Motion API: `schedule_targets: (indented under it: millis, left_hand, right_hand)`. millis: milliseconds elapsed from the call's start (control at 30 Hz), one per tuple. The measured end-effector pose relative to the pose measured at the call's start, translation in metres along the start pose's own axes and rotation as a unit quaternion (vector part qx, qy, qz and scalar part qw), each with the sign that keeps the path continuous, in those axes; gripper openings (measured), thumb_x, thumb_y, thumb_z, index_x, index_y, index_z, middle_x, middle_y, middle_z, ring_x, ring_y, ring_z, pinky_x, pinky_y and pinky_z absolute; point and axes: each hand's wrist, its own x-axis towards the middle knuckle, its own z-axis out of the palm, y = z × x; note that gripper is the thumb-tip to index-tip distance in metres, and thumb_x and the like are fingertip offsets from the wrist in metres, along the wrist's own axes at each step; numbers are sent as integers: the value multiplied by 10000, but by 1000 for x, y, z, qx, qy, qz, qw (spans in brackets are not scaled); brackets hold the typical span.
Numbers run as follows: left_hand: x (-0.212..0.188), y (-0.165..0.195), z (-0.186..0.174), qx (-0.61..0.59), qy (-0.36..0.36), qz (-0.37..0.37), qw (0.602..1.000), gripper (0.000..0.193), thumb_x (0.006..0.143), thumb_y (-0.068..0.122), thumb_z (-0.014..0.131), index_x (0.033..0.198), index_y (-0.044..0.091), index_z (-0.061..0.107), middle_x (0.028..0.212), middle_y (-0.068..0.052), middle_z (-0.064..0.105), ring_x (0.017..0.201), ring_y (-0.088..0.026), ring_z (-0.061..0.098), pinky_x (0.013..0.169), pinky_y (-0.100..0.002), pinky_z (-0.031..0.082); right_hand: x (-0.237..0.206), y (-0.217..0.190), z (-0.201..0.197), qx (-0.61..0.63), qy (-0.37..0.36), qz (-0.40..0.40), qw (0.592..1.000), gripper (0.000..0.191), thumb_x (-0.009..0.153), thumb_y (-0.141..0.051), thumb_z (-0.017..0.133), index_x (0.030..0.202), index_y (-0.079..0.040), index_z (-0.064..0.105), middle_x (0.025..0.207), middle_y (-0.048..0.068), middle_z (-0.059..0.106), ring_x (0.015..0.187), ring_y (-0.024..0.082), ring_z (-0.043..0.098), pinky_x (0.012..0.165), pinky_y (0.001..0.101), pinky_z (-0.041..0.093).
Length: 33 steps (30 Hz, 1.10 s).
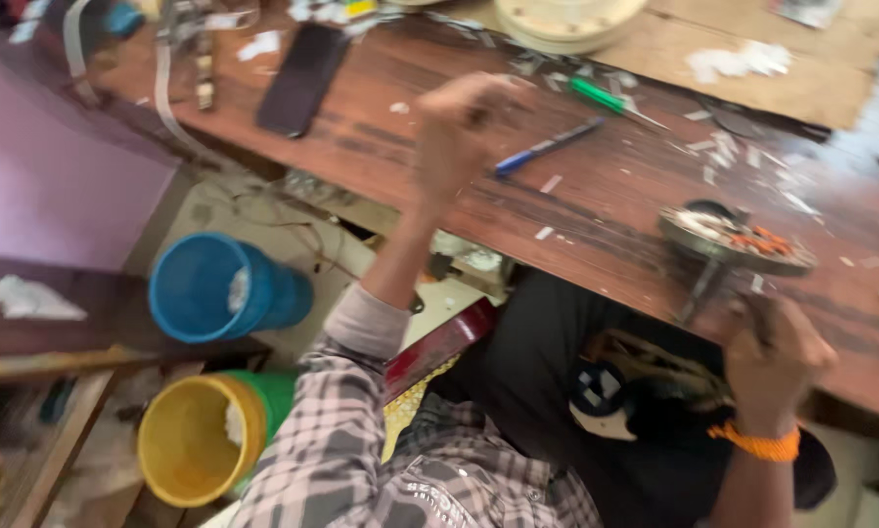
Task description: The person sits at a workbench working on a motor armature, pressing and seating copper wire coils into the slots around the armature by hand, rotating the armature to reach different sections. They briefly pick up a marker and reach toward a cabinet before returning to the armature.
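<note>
Right hand (774, 360) at lower right is gripping the shaft of a motor stator (733, 238), left hand (459, 132) is reaching, grip unclear, toward the blue pen (547, 147); keeping the shaft steady matters

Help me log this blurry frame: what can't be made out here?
- Left hand, head view: motion blur hides whether it grips anything.
- Right hand: blur smears its hold below the round motor part.
- White disc: cut by the top edge.
</note>
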Motion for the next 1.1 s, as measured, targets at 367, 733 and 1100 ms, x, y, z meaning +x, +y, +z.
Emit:
schedule_targets:
  millis: [367,733,1100]
  left_hand:
    - [45,-101,-203,386,-13,-140,912,852,750,538,927,1345,15,613,1231,-229,676,1151,-378,632,973,-466,481]
    - [73,-75,-155,477,-125,-319,809,1285,653,502,889,1666,168,173,1467,-336,500,1470,-497,314,1251,-543,133]
    - [76,-57,-140,456,-169,-280,828,1102,664,457,871,1610,143,401,1418,-277,598,1251,-458,606,1058,-511,464]
  right_hand:
    - [15,-6,0,176,143,139,964,506,1200,-361,512,942,42,674,848,41,598,784,97,572,738,264,448]
    - [41,-43,-9,111,144,228,957,309,1099,-238,667,919,12,690,760,45,533,696,123,473,645,303,370]
    - [35,-30,-9,153,169,268,936,250,1082,-173,631,913,-3,702,829,43,632,755,116,536,697,292,424]
